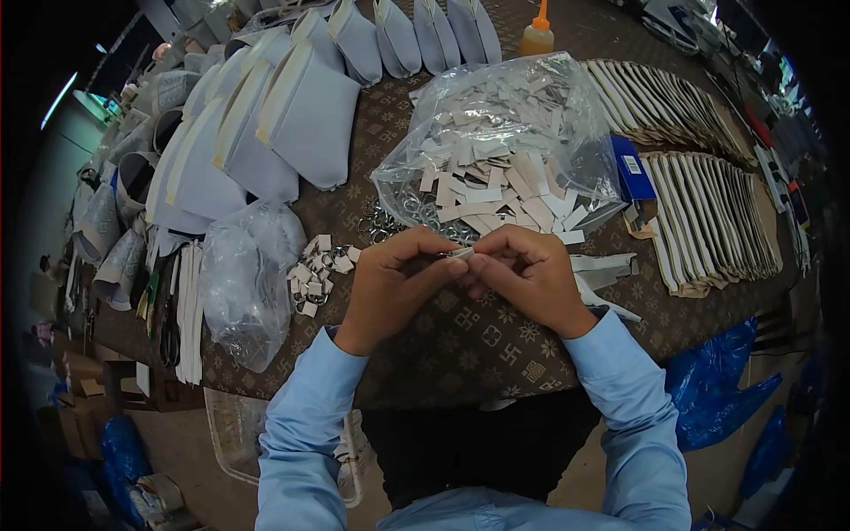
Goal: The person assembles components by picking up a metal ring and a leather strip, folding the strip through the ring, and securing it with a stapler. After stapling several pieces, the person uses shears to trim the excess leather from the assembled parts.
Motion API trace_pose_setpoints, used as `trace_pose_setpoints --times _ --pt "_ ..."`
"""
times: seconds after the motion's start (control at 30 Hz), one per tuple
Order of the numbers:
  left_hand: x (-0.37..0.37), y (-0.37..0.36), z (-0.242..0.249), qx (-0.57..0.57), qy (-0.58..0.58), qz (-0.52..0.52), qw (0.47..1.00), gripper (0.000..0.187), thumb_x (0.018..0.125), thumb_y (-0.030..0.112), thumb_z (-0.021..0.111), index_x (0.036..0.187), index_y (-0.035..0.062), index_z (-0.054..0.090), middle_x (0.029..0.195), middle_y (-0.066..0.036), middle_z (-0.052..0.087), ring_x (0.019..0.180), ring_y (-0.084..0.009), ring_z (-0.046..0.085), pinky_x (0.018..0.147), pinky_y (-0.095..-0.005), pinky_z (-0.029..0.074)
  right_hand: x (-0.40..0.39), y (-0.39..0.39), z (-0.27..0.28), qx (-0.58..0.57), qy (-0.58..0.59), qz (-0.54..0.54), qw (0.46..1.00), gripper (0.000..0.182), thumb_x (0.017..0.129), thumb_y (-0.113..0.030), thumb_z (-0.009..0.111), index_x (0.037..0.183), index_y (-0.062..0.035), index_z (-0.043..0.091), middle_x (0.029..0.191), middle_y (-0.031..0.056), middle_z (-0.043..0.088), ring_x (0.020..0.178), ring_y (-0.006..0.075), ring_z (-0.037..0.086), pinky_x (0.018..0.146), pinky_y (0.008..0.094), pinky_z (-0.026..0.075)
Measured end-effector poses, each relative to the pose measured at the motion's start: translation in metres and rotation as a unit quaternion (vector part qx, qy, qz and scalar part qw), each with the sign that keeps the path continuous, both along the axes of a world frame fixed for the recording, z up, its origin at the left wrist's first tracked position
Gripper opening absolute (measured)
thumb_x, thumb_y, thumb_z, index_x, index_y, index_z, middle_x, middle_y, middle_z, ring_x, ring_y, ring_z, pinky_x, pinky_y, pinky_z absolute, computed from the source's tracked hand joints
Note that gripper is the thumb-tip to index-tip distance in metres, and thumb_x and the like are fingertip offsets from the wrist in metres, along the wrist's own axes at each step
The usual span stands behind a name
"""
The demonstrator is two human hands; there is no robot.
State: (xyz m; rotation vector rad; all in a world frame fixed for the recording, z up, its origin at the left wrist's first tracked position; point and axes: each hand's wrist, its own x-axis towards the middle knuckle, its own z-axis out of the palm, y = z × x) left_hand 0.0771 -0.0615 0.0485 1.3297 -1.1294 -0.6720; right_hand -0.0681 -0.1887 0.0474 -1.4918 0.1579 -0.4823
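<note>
My left hand point(400, 276) and my right hand point(529, 276) meet over the near middle of the table, both closed in a pinch. Between their fingertips is a small pale strip point(462, 253), with a dark metallic bit at its left end that looks like a ring. Just beyond the hands, a clear plastic bag point(567, 97) lies open, full of loose pale strips point(531, 181). Loose metal rings point(379, 221) lie at the bag's near left edge. Left of my left hand is a small pile of rings with folded pale tabs point(320, 270) on them.
Pale grey pouch-like pieces point(310, 115) stand in rows at left and back. A crumpled clear bag point(252, 283) lies at left. Stacked brown-and-white pieces point(708, 221), a blue box point(632, 168) and white scraps point(606, 270) are at right. An orange-tipped glue bottle point(537, 37) stands behind.
</note>
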Motion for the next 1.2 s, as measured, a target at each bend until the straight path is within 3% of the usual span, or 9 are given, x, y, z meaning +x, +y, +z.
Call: trace_pose_setpoints --times 0.17,0.43,0.7,0.77,0.8,0.87,0.9,1.13,1.2 --pt "0.003 -0.002 0.006 -0.007 0.009 -0.016 1.0 0.014 0.078 0.003 0.069 0.092 -0.0006 0.066 0.085 -0.003 0.063 0.076 -0.0084 0.059 0.067 -0.0216 0.048 -0.002 0.001 0.001 -0.105 -0.003 -0.053 0.993 0.01 0.086 -0.006 0.061 0.089 0.0034 0.06 0.074 0.0075 0.065 0.065 0.0091 0.063 0.058 0.0201 0.05" --pt "-0.005 0.0 0.015 0.025 -0.185 0.088 0.978 0.015 0.077 0.006 0.071 0.09 -0.0005 0.067 0.076 -0.001 0.061 0.068 -0.0067 0.055 0.06 -0.0219 0.044 0.001 0.002 -0.007 -0.193 0.005 -0.108 0.975 0.009 0.086 -0.006 0.061 0.088 0.0029 0.059 0.072 0.0046 0.063 0.061 0.0064 0.059 0.055 0.0189 0.046" --pt "-0.006 -0.002 0.001 0.007 -0.074 -0.011 0.997 0.017 0.078 0.01 0.069 0.09 -0.0012 0.063 0.077 -0.002 0.062 0.067 -0.0069 0.054 0.058 -0.024 0.044 -0.013 0.004 -0.003 -0.174 0.045 -0.1 0.979 0.01 0.084 -0.006 0.063 0.089 0.0025 0.06 0.073 0.0045 0.063 0.065 0.0062 0.059 0.057 0.0194 0.046" --pt "-0.018 -0.003 -0.006 0.009 -0.074 -0.037 0.997 0.015 0.077 0.008 0.068 0.087 -0.0008 0.063 0.078 -0.003 0.061 0.066 -0.0085 0.055 0.058 -0.0247 0.045 -0.041 0.007 -0.003 -0.29 0.03 -0.114 0.95 0.015 0.083 -0.006 0.065 0.094 0.0026 0.061 0.076 0.0053 0.064 0.067 0.0081 0.06 0.06 0.0205 0.048" --pt "-0.023 -0.003 -0.012 -0.026 -0.134 -0.026 0.99 0.013 0.076 0.007 0.068 0.085 0.0001 0.062 0.078 -0.005 0.06 0.066 -0.0114 0.056 0.058 -0.0259 0.045 -0.056 0.004 -0.004 -0.292 0.034 -0.136 0.946 0.027 0.079 -0.008 0.069 0.103 0.0013 0.06 0.086 0.0092 0.065 0.076 0.0156 0.063 0.069 0.0265 0.05" --pt "-0.031 -0.008 -0.024 -0.097 -0.234 -0.011 0.967 0.012 0.072 0.002 0.066 0.082 0.0029 0.06 0.076 -0.009 0.058 0.065 -0.0216 0.057 0.057 -0.0299 0.046 -0.091 -0.011 -0.003 -0.496 0.064 -0.222 0.837 0.042 0.074 -0.015 0.074 0.11 0.0 0.058 0.102 0.0151 0.061 0.093 0.0262 0.06 0.08 0.0352 0.048" --pt "-0.034 -0.01 -0.029 -0.096 -0.22 -0.015 0.971 0.012 0.072 0.002 0.066 0.082 0.0029 0.06 0.076 -0.009 0.058 0.065 -0.0216 0.057 0.057 -0.0299 0.046 -0.109 -0.014 -0.005 -0.566 0.151 -0.231 0.777 0.061 0.071 -0.026 0.076 0.121 -0.0012 0.051 0.118 0.0173 0.052 0.111 0.0342 0.049 0.091 0.0427 0.041" --pt "-0.04 -0.011 -0.043 -0.069 -0.288 -0.005 0.955 0.011 0.071 0.003 0.066 0.079 0.0033 0.059 0.076 -0.009 0.058 0.068 -0.0262 0.058 0.059 -0.0331 0.047 -0.121 -0.026 -0.022 -0.641 0.215 -0.238 0.697 0.08 0.068 -0.049 0.072 0.126 -0.0009 0.045 0.123 0.0178 0.044 0.112 0.0371 0.043 0.097 0.0455 0.035" --pt "-0.04 -0.012 -0.044 -0.066 -0.29 0.011 0.955 0.011 0.071 0.003 0.066 0.079 0.0033 0.059 0.077 -0.009 0.058 0.068 -0.0262 0.058 0.059 -0.0332 0.047 -0.114 -0.035 -0.023 -0.678 0.204 -0.22 0.671 0.082 0.067 -0.058 0.068 0.118 0.0023 0.047 0.109 0.0154 0.049 0.104 0.0335 0.047 0.094 0.0441 0.037"
